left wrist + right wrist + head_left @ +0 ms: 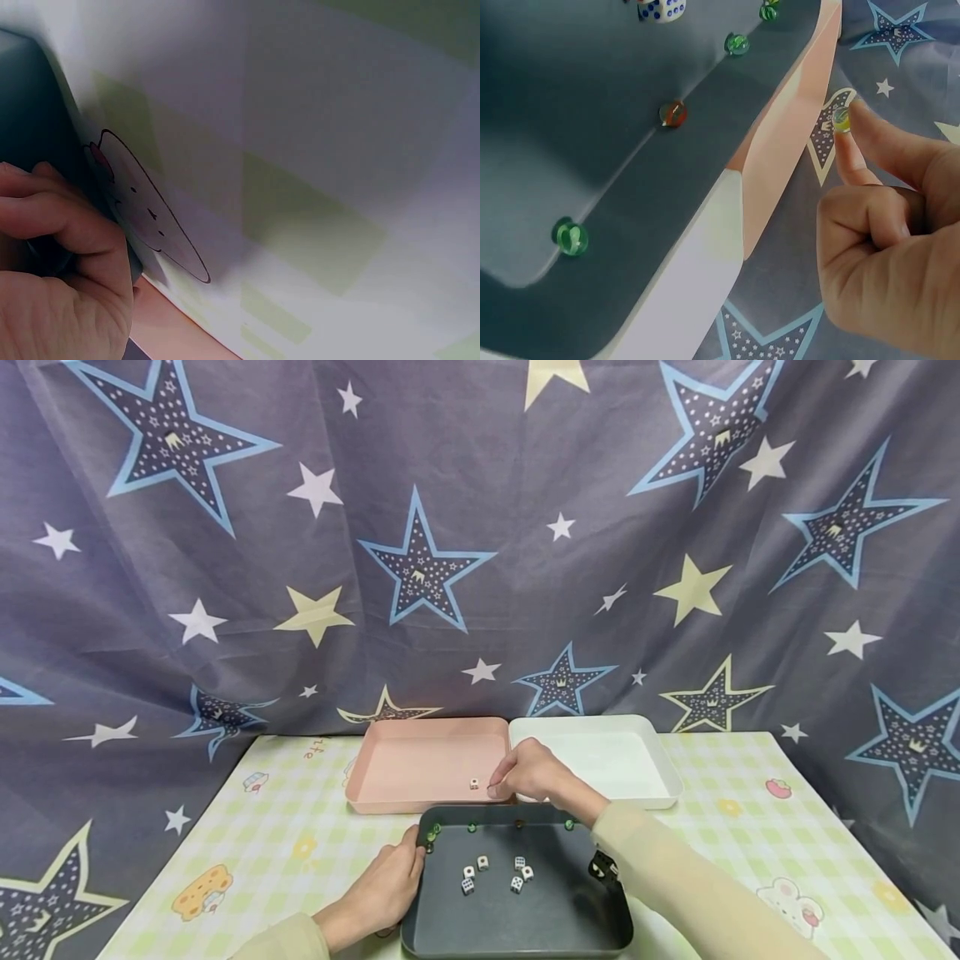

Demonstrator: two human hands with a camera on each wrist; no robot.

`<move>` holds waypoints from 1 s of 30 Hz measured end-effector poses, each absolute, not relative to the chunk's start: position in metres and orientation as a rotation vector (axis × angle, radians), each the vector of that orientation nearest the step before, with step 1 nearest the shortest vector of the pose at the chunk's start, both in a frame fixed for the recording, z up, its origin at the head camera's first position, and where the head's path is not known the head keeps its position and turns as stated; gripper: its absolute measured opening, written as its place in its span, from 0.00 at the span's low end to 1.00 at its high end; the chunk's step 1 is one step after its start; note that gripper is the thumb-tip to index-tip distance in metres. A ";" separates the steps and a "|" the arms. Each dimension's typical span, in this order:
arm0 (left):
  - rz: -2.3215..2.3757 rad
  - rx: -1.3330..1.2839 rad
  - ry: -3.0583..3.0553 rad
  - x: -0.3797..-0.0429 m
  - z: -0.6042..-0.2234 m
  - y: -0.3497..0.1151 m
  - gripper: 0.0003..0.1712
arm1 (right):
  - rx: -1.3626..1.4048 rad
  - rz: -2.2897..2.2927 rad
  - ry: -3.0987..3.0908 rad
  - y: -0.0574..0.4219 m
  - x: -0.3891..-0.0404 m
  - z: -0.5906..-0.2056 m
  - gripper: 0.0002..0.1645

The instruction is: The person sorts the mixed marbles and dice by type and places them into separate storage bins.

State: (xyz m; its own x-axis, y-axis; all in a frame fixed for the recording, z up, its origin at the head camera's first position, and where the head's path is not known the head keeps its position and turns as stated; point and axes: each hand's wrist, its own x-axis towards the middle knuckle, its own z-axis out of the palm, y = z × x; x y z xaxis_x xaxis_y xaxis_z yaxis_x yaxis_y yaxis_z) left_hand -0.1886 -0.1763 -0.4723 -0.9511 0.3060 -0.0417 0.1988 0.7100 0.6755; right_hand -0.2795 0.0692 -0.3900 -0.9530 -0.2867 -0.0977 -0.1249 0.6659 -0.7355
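My right hand (534, 770) pinches a clear marble with a yellow-green swirl (841, 118) between thumb and fingertip. It is held over the right front corner of the pink tray (427, 760), near a white die (474, 784) lying there. My left hand (382, 881) grips the left rim of the dark grey tray (555, 931). Inside that tray lie several white dice (483, 863), with black dice (602, 866) at the right beside my sleeve. Several green marbles (571, 237) and a reddish-brown marble (673, 113) rest along its far and left edges.
A white tray (615, 760) stands right of the pink one, both behind the dark tray. The table wears a green checked cloth (300, 827) with cartoon prints. A grey star-patterned curtain (480, 585) hangs behind the table.
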 end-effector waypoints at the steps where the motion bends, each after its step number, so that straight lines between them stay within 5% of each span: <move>1: 1.063 0.412 2.764 -0.189 -0.473 -0.176 0.25 | -0.330 -1.159 2.678 0.071 -0.280 -0.390 0.05; 30: 1.008 0.375 2.797 -0.190 -0.471 -0.175 0.26 | -0.082 -1.197 2.655 0.104 -0.298 -0.393 0.04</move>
